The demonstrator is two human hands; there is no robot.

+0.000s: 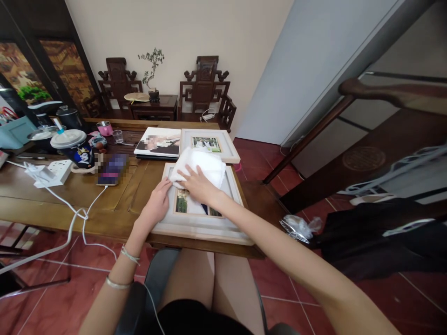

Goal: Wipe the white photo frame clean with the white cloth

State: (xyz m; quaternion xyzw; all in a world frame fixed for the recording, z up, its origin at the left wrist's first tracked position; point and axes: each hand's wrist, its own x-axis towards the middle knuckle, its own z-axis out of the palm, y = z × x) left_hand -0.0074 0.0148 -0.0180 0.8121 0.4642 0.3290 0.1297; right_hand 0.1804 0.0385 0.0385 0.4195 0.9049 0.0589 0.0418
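A white picture frame (202, 225) lies flat at the near edge of the wooden table (104, 204). My right hand (199, 185) presses flat on a white cloth (204, 165) spread over the frame's upper part. My left hand (158, 202) rests on the frame's left border, fingertips touching the cloth's corner. A second white frame (209, 144) lies just behind, and an unframed photo print (159, 142) lies to its left.
A phone (112, 170) on a white cable, a power strip (52, 172), a lidded paper cup (74, 146), a pink cup and a glass sit on the table's left. Carved chairs stand at the wall. A dark bench with a plastic bag (298, 227) is at right.
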